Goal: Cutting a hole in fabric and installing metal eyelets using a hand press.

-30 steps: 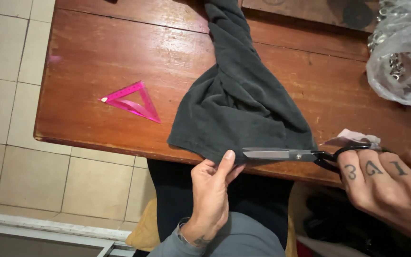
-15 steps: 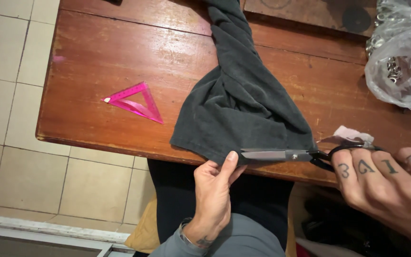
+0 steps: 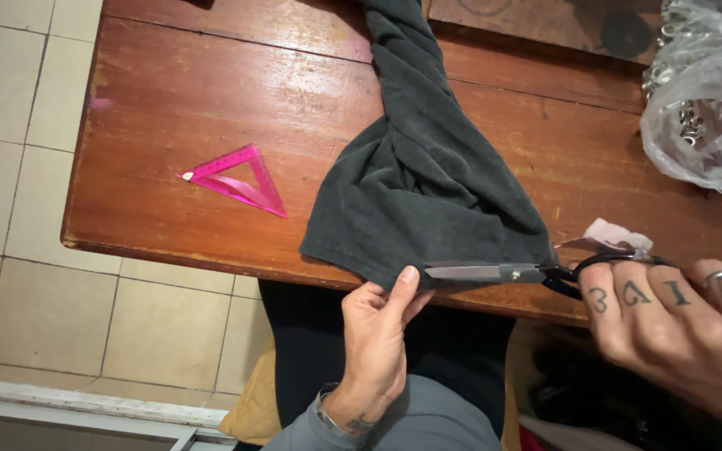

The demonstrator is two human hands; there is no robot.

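A pink triangular ruler (image 3: 236, 179) is lying flat on the wooden table (image 3: 169, 108), well off to the left of the hands. A clear plastic bag (image 3: 704, 108) holding small metal pieces is sitting beyond the right hand. Pale floor tiles (image 3: 18, 167) are showing farther left.

Scissors (image 3: 495, 272) now little lower along hem of cloth (image 3: 419, 175) than one second ago; blade tip about same place beside left thumb. Right hand (image 3: 678, 330) dropped slightly toward table (image 3: 169, 100) edge and shifted little left; ring finger now more in view. Left hand (image 3: 375, 334) moved small bit right and down, thumb pinching cloth edge as before.
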